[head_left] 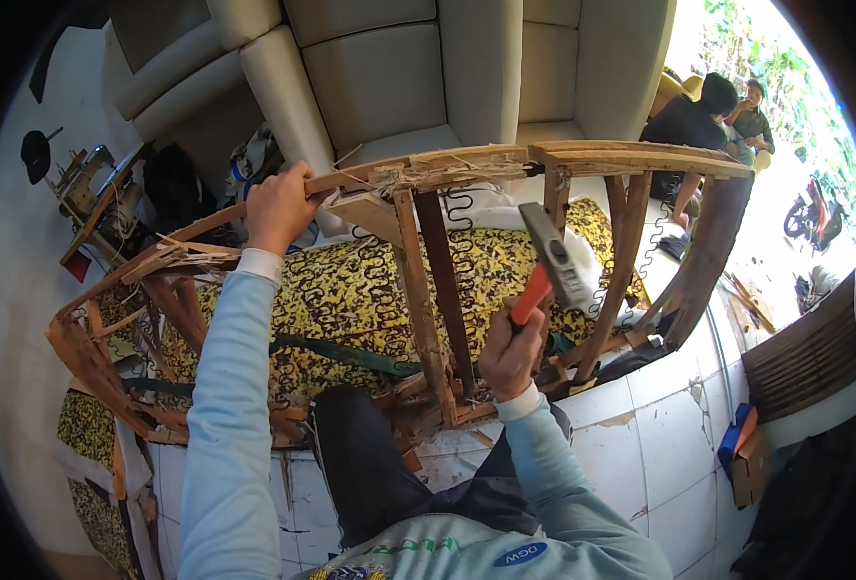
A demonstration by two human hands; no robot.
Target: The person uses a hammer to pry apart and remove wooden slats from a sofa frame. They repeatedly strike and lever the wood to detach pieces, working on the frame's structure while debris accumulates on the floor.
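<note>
A bare wooden sofa frame (pixel 409 290) stands on edge before me, its top rail splintered near the middle. My left hand (pixel 278 208) is closed over that rail, left of the splintered part. In my right hand (pixel 513 350) is a hammer (pixel 556 256) with an orange-red handle and a grey metal head. The hammer is raised in front of the frame, its head apart from the wood as far as I can see. Behind the frame lies yellow-and-black speckled foam (pixel 351 290), with wavy metal springs (pixel 459 205) showing between the slats.
Light upholstered seats (pixel 370 77) line the back. Two people sit by the bright opening at the far right. A sewing machine (pixel 90 184) stands at the left. Wood scraps lie on the white tiles (pixel 674 435), and a cardboard box (pixel 752 464) is at the right.
</note>
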